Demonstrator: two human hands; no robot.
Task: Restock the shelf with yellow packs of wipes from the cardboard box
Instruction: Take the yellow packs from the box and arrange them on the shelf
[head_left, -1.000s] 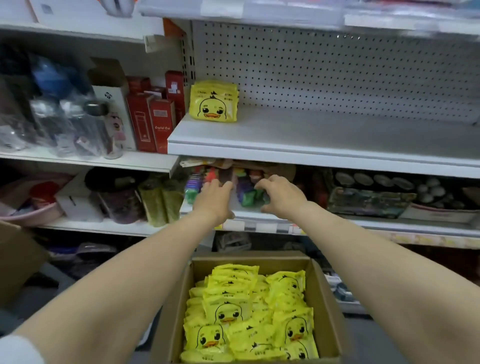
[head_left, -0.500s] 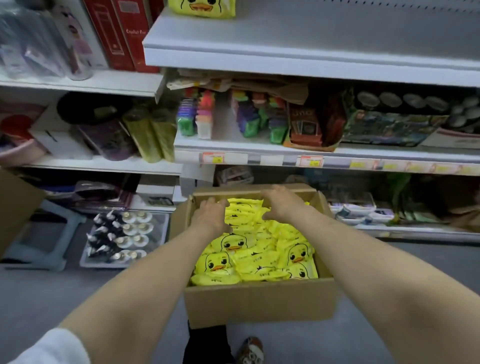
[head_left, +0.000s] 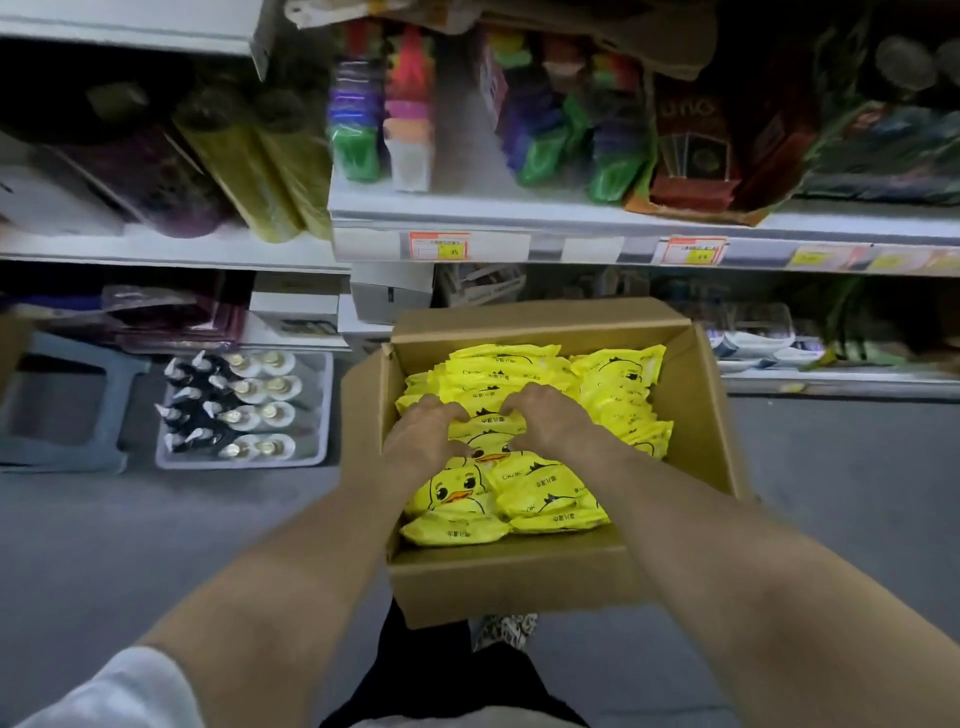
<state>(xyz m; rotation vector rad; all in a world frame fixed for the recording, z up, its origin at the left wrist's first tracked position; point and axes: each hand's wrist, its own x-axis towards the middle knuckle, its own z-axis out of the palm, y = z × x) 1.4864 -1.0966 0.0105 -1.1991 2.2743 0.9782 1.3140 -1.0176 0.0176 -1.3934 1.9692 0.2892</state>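
Observation:
An open cardboard box (head_left: 519, 582) sits low in front of me, filled with several yellow packs of wipes (head_left: 540, 493) printed with a duck face. Both hands are inside the box. My left hand (head_left: 421, 434) and my right hand (head_left: 548, 418) lie side by side with fingers curled down onto the same yellow pack (head_left: 488, 431) in the middle of the pile, gripping its left and right ends. The upper shelf with the earlier placed packs is out of view.
A shelf edge with price tags (head_left: 691, 252) runs above the box, stocked with colourful small packs and a red card box (head_left: 696, 135). On the floor at left stand a tray of small bottles (head_left: 244, 410) and a grey stool (head_left: 62, 405). My shoe (head_left: 506, 626) shows below the box.
My view has dropped from the shelves to the box. Both hands came down from shelf height into the box and have curled onto a yellow pack.

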